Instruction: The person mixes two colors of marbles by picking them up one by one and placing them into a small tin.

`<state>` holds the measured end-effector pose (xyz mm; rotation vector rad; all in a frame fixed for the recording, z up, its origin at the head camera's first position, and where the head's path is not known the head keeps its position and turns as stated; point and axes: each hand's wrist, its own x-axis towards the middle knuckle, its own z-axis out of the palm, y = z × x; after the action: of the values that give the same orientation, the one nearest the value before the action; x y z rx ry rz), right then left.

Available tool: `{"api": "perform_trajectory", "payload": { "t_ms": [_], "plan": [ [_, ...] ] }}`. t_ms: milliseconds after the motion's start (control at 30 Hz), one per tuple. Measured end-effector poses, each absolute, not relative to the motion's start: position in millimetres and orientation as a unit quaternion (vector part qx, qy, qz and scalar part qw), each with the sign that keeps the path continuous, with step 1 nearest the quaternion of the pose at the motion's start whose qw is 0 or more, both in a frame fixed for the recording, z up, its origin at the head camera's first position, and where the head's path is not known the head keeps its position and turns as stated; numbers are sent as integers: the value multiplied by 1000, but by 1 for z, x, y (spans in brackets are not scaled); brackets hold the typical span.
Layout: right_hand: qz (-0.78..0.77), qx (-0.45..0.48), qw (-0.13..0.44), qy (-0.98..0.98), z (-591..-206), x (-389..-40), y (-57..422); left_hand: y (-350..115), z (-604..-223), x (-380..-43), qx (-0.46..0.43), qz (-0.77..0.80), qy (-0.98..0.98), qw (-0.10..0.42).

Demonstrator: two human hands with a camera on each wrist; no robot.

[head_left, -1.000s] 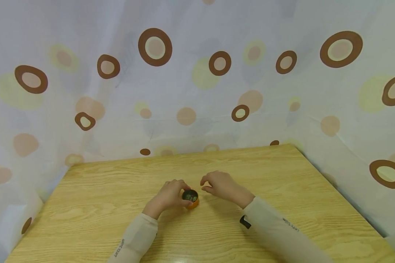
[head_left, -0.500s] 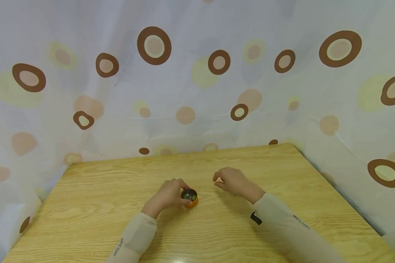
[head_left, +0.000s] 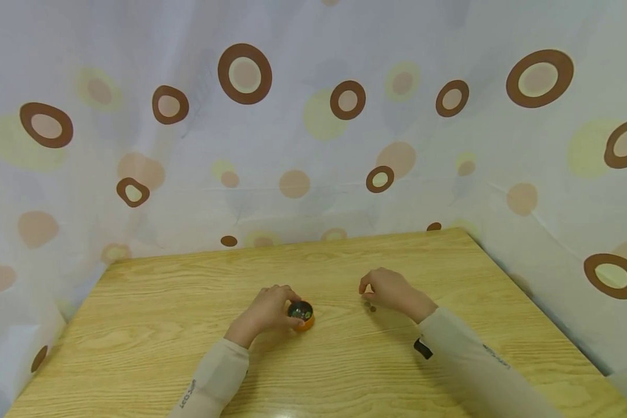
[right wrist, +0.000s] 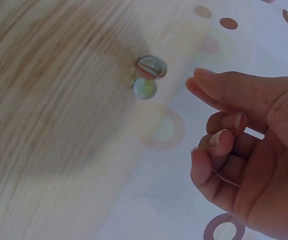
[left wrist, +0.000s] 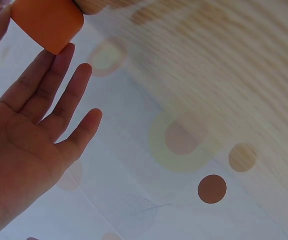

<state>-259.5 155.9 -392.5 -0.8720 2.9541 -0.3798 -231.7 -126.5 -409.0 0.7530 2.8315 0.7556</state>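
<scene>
A small orange bowl point(head_left: 308, 325) with a dark inside stands on the wooden table, and shiny, partly green bits show in it. My left hand point(head_left: 263, 316) holds it between thumb and index finger. From below, the left wrist view catches the bowl's smooth orange side point(left wrist: 54, 22), with the other fingers of that hand spread loosely beside it. Farther right, my right hand point(head_left: 392, 290) hovers over the table with loosely curled fingers, nothing visible between them. Near its fingertips lie glass marbles point(head_left: 373, 309). The right wrist view shows a striped marble point(right wrist: 148, 66) touching a clear one point(right wrist: 145, 88), with another partly hidden behind.
The light wood table point(head_left: 188, 325) ends at the back and right against a white curtain point(head_left: 292, 145) printed with brown, peach and yellow circles. A black strap point(head_left: 423, 348) shows at the right sleeve.
My right hand has moved to the right, away from the bowl, and the marbles beside it have come into sight. The left hand and the bowl have stayed almost in place.
</scene>
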Motion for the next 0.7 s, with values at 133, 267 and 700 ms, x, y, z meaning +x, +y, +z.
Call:
{"api": "perform_trajectory", "payload": {
  "t_ms": [133,267,700],
  "plan": [
    [-112,-272,21,956,-396,-260,164,-127,-409,-232,246,249,935,59],
    [-109,-262,24,958,-398,-261,170,-127,-409,-231,248,247,935,59],
    [-114,-261,34,958,-404,-261,175,-127,-408,-230,254,244,934,54]
  ]
}}
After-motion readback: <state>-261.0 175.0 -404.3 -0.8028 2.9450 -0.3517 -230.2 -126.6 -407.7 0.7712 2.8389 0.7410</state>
